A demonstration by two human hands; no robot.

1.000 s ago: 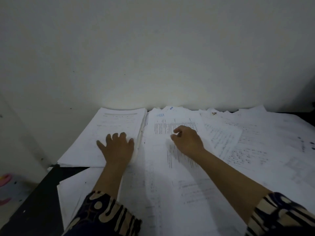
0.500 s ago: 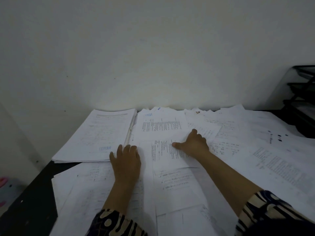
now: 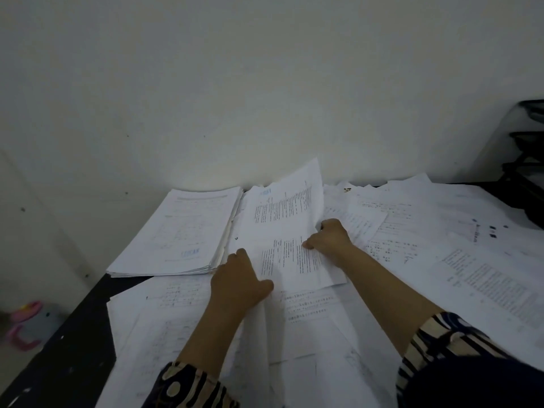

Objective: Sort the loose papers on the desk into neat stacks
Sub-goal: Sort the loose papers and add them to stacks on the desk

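Print on loose papers (image 3: 485, 278) too small and blurred to be read. Fingertips of right hand (image 3: 331, 241) hidden behind lifted sheet (image 3: 287, 219); grip on its edge cannot be confirmed. Fingers of left hand (image 3: 238, 285) partly tucked under same sheet. Desk (image 3: 73, 343) largely covered; near edge cut off by frame bottom. Black tray rack (image 3: 527, 178) at right edge cropped, dim. Pink object (image 3: 23, 325) beyond desk's left edge blurred, unidentifiable.

Dark sleeves (image 3: 188, 387), cream swirl and stripe pattern; bare forearms.
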